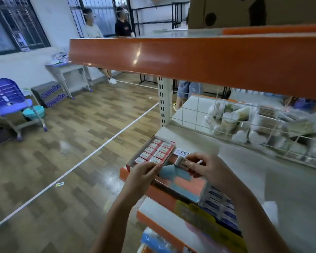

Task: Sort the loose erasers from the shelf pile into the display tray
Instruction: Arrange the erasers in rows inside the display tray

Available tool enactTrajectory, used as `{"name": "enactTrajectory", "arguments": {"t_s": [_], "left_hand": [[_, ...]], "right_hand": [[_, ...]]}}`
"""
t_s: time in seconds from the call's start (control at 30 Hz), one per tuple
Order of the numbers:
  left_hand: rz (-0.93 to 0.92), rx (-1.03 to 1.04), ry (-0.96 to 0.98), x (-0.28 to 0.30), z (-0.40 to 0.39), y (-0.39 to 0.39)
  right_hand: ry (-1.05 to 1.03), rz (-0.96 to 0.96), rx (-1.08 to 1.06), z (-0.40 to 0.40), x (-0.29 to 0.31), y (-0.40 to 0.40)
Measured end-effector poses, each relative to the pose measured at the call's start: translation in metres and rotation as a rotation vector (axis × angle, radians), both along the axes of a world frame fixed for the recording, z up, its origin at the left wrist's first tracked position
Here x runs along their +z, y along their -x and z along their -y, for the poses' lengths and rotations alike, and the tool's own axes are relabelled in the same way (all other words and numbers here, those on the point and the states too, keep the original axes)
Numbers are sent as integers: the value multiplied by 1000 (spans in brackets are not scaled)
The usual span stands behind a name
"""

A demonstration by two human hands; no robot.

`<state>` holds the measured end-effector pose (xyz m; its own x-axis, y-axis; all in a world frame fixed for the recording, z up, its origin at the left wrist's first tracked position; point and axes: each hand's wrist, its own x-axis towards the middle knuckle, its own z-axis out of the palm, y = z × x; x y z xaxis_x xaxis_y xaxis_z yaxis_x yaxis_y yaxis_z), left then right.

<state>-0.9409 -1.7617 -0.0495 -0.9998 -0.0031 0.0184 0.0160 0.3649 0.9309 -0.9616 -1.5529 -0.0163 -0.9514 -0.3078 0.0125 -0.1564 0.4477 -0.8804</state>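
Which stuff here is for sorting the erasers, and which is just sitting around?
For the job:
tray with erasers in rows
eraser pinched in the right hand
left hand at the tray's near end

Just sitting around:
wire basket of packets
blue chair
teal basin
cardboard boxes

Daylit, glare on floor, motion blur right.

Red-white erasers [154, 152] fill tray [169, 157]; one, seemingly white, pinched above
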Motion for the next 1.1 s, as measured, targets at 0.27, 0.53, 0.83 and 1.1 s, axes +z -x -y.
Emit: {"name": "enactTrajectory", "arguments": {"t_s": [0.27,0.53,0.83,1.1], "left_hand": [[48,90,-58,-15,72,43],[35,-146,-15,-7,110,97],[58,-387,7,-17,118,136],[78,-529,-94,-16,107,148]], "right_hand": [[-257,-17,-24,54,-10,32],[-417,46,-75,115,-5,38],[-558,-17,-320,146,-19,35],[-647,-100,-501,160,-43,29]]}}
